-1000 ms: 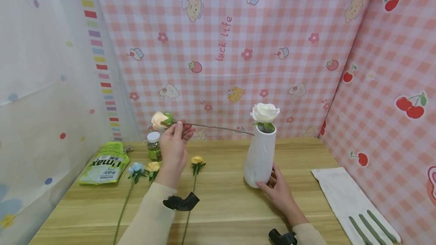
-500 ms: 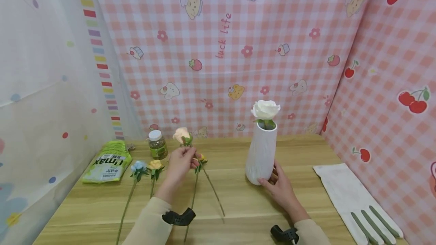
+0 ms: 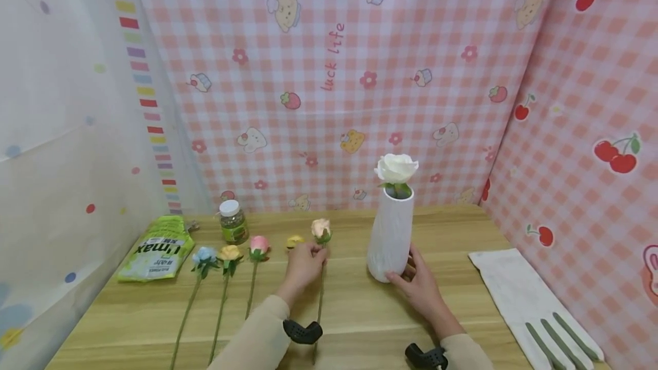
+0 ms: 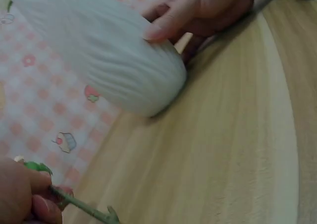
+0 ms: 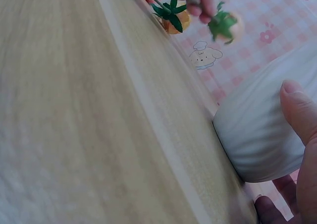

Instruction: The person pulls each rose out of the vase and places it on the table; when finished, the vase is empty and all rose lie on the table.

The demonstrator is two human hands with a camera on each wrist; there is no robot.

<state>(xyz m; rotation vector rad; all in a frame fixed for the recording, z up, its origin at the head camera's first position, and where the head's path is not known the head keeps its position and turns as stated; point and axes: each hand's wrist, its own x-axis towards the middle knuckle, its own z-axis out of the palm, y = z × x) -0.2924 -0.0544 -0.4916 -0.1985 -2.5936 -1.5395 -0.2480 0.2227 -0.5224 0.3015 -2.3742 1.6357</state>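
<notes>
My left hand [image 3: 304, 267] pinches the stem of a peach rose [image 3: 321, 228] just below its leaves, low over the table. The stem runs toward the front edge, partly behind the sleeve and wrist camera. My right hand [image 3: 421, 290] grips the lower part of a white ribbed vase [image 3: 392, 238], thumb in front, as the right wrist view also shows with the vase [image 5: 262, 130]. A white rose [image 3: 397, 168] stands in the vase mouth. Beside the left hand lies a yellow rose [image 3: 295, 241], partly hidden by it. The peach rose's head is blurred in the right wrist view.
To the left lie a pink rose [image 3: 259, 246], an orange-yellow rose [image 3: 230, 253] and a blue rose [image 3: 204, 256]. A jar with a white lid [image 3: 233, 222] and a green bag [image 3: 158, 249] stand behind them. A white cloth with green stripes [image 3: 534, 307] lies at right.
My left hand has brought the peach rose down and to the right, its stem swinging from sideways to pointing toward the front. The pink rose is now uncovered. My right hand stays on the vase.
</notes>
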